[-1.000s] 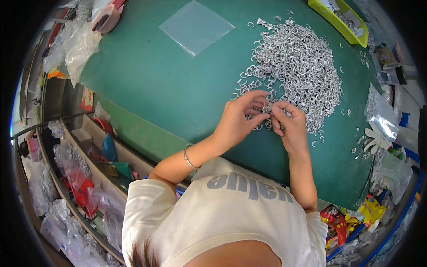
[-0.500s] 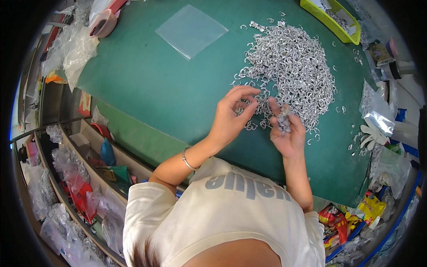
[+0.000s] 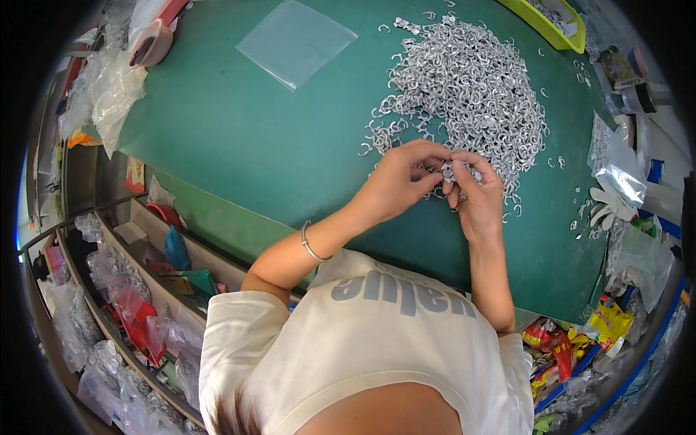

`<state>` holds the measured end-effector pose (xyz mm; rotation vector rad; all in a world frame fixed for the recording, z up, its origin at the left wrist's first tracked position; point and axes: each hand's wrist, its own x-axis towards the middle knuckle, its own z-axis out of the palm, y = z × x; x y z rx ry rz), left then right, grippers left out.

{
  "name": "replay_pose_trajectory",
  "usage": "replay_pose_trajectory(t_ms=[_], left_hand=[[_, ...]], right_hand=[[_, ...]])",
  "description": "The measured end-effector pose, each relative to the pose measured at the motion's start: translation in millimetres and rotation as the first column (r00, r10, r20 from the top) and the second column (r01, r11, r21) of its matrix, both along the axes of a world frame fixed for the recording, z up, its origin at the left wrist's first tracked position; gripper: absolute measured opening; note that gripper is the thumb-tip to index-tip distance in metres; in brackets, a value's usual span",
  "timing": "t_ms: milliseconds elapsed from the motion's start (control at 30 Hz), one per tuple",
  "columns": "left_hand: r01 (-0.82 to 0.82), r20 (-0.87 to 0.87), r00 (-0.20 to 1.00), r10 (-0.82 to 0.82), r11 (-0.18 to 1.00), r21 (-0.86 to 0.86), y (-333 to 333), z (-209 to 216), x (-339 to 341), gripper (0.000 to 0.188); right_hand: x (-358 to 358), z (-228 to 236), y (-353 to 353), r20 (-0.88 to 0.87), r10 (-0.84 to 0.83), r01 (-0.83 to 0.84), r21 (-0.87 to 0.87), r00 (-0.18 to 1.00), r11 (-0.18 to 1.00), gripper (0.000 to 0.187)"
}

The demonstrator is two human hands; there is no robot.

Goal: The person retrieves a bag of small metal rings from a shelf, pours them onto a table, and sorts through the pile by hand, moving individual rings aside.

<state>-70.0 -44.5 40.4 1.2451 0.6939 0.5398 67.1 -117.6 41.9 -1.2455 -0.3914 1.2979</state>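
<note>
A big pile of small silver C-shaped metal pieces [image 3: 486, 94] lies on the green table, with looser ones along its left edge. At the near side of the pile my two hands meet, fingertips touching or almost so. My right hand [image 3: 478, 199] is curled around several silver pieces [image 3: 453, 172], which show between its thumb and fingers. Bent inward from the left, my left hand [image 3: 399, 177] has its thumb and fingers closed at those pieces; whatever is between its fingertips is too small to make out. A bracelet circles my left wrist.
A flat clear plastic bag [image 3: 297, 45] lies on the green table [image 3: 239, 138]. A yellow-green basket [image 3: 558, 25] stands at the far right, a pink bowl [image 3: 151, 43] at the far left. A white glove [image 3: 603, 206] lies at the right edge. Bag-filled shelves [image 3: 145, 290] flank the lower left.
My right hand has turned inward and closed over its pieces, which lay in the open palm before. My left hand has moved right to meet it. The whole view has shifted slightly.
</note>
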Motion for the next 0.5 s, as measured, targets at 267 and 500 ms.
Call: replay_pose_trajectory(t_ms=[267,500], left_hand=[[-0.098,0.080,0.991,0.108,0.988,-0.118,-6.7,-1.4,-5.1,0.018],[-0.114,0.015,0.993,0.114,0.969,0.218,-13.4,-3.2,-9.4,0.012]], right_hand=[[-1.4,4.7,-2.2,0.240,-0.002,-0.002,0.018,0.971,1.000,0.010],[-11.0,4.4,-6.9,0.388,-0.156,0.070,0.227,0.908,0.971,0.005]])
